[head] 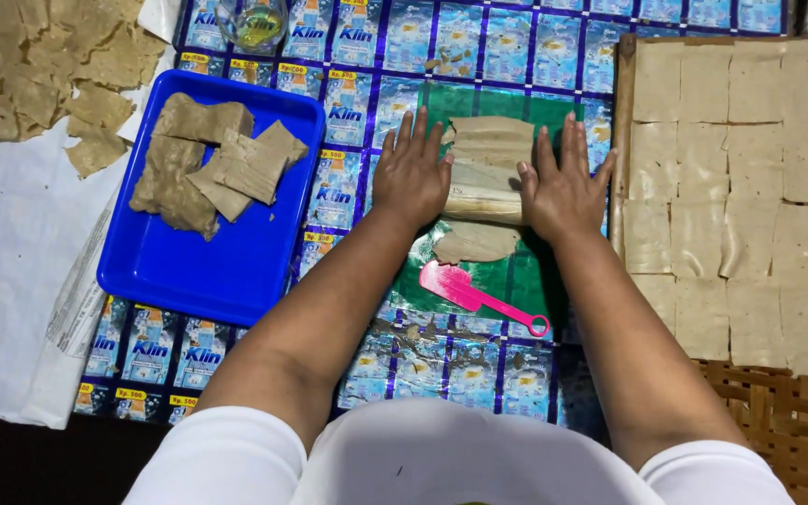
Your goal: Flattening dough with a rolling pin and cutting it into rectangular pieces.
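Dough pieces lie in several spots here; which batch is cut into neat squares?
The flat squares on the woven tray at right. Those in the blue tray and the top-left heap are ragged, irregular pieces.

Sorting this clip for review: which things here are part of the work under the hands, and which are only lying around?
In use:
- left hand and right hand, pressing either side of the dough roll
- green sheet under it

Lying about:
- pink scraper
- blue tray of dough pieces
- cut squares on the woven rack
- glass
- dried pieces
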